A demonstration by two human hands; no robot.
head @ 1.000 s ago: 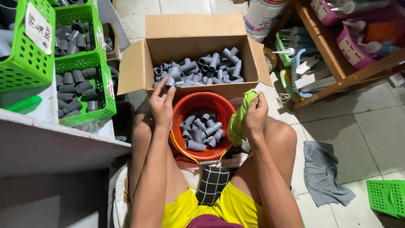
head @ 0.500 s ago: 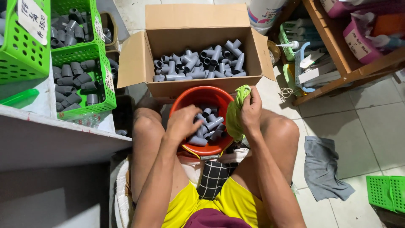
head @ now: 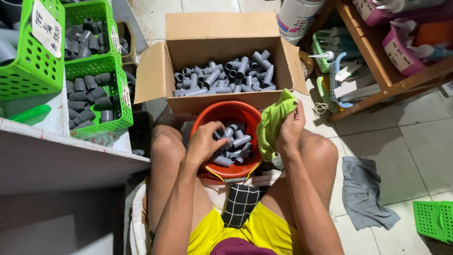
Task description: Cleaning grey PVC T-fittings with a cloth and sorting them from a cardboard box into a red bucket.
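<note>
An orange bucket (head: 225, 112) sits between my knees, holding several grey pipe fittings (head: 236, 144). My left hand (head: 204, 141) reaches into the bucket with its fingers curled around one of the fittings there. My right hand (head: 290, 130) is at the bucket's right rim, closed on a bunched yellow-green cloth (head: 273, 123). Just beyond the bucket stands an open cardboard box (head: 155, 73) filled with more grey pipe fittings (head: 226, 75).
Green plastic baskets (head: 120, 97) of grey fittings stand on a shelf to the left. A wooden shelf (head: 377, 61) with bottles is at the right. A grey rag (head: 365, 191) and another green basket (head: 432, 219) lie on the tiled floor.
My left hand came back from the cardboard box and went down into the bucket, closing on a fitting. My right hand has shifted the cloth slightly.
</note>
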